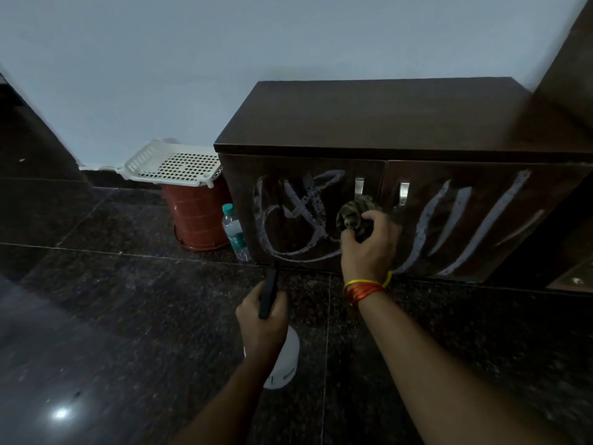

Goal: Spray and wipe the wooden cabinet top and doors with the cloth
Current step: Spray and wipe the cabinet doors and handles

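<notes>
From the head camera, the right hand (369, 242) grips a bunched cloth (354, 213), fingers curled round it, and holds it against the cabinet (369, 117) front near the seam between the two doors, just below the left handle (359, 186). White foam streaks (288, 213) loop over the left door and run in slanted stripes over the right door (465, 216). The left hand (261, 319) is wrapped round a spray bottle (282, 364), held low over the dark floor. A water bottle (236, 232) stands touching the cabinet's left corner, with a red bucket (195, 216) and white basket (170, 163) beside it.

The foam may run down and drip onto the floor if left unwiped. A wide sweep leftward could knock the water bottle over.
</notes>
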Tool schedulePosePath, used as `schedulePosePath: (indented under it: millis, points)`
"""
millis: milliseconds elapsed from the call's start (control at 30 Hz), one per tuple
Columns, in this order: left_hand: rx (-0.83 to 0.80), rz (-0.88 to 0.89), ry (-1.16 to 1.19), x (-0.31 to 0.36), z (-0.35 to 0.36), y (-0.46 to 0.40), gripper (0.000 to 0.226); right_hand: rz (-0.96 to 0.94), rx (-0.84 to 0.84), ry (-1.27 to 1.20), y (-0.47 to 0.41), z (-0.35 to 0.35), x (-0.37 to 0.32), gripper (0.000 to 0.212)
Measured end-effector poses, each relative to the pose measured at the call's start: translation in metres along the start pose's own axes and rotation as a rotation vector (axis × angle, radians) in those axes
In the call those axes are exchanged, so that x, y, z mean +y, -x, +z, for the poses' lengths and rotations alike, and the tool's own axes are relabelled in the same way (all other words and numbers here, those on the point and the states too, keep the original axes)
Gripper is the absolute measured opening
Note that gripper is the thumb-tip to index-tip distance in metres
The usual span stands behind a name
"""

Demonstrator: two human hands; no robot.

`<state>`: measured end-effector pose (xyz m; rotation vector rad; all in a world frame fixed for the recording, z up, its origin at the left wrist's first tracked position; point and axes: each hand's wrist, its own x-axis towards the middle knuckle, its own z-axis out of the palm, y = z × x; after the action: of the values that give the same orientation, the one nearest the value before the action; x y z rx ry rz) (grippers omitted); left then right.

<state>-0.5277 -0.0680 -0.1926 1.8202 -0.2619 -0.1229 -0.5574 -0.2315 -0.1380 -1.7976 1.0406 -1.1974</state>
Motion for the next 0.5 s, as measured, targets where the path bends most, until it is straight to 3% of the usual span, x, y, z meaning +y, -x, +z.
schedulePosePath:
  millis: [233,500]
  points:
    - [-0.001,0.136,0.079,-0.002,0.008,-0.039,0.024,-0.437,0.047,0.207,-0.025,0.037,-0.015,0.028]
    - [0.006,0.178,0.086,-0.014,0.008,-0.054,0.019,-0.622,-0.004,0.476,-0.039,0.085,0.021,0.041]
